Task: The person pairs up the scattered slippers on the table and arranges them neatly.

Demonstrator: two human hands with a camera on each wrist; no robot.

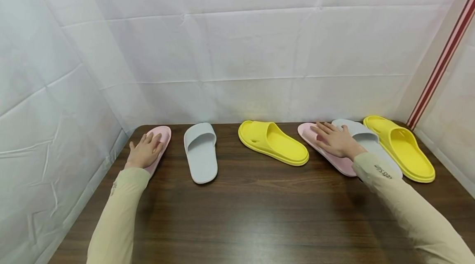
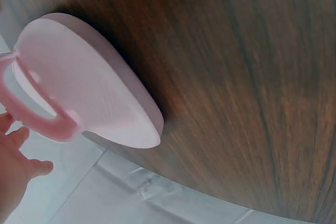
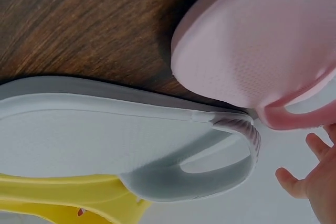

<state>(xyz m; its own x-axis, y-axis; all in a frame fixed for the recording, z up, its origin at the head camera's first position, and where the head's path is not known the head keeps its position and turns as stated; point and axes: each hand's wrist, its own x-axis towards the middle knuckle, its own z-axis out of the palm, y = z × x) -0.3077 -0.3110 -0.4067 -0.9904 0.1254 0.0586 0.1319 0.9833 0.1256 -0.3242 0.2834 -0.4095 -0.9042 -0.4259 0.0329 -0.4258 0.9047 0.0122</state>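
We saw the left hand (image 1: 144, 152) over the left pink slipper (image 1: 166, 134) at the left end of the table (image 1: 237, 214), the right hand (image 1: 337, 141) over the right pink slipper (image 1: 344, 166), fingers spread, neither gripping; careless sideways sliding, we judged, could have bumped the neighboring gray slipper (image 1: 378, 150).

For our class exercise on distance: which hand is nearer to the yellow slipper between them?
Right. The right hand is just right of the yellow slipper, over a pink slipper; the left hand is farther off leftward, beyond a gray slipper.
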